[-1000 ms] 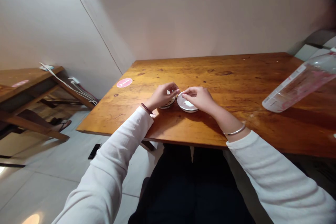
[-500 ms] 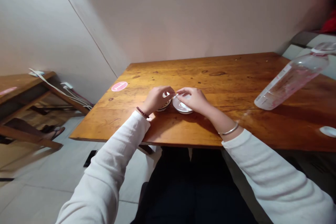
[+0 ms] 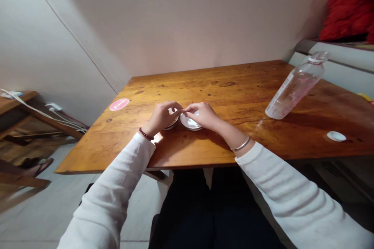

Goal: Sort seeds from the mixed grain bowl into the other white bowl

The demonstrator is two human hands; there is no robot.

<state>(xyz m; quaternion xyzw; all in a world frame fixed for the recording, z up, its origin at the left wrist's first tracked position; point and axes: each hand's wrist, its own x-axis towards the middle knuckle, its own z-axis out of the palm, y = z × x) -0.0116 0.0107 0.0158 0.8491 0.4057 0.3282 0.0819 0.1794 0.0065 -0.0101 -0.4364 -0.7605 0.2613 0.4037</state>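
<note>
My two white sleeves reach forward from the bottom edge over the near side of a wooden table (image 3: 222, 151). A dark beaded bracelet (image 3: 145, 134) sits on my left wrist and a thin silver bangle (image 3: 242, 145) on my right.

My left hand (image 3: 160, 117) and right hand (image 3: 203, 115) meet fingertip to fingertip near the middle of the table. Each has its fingers drawn together in a pinch; whatever is between them is too small to make out. Under my right hand lies a small white dish (image 3: 190, 124), tilted a little. Just beside it, mostly covered by my left hand, is a second small dish (image 3: 172, 125) with a darker rim.

The two dishes are nearly touching, so I judge that a careless pull of either hand could knock one into the other or tip the tilted one over.

Farther left a round pink sticker (image 3: 119, 104) is stuck to the wood. Far right, a clear plastic bottle (image 3: 293, 87) stands uncapped, and its white cap (image 3: 336, 136) lies well apart from it. A jolt to the table could spill the bottle. Beyond is a bare wall.
</note>
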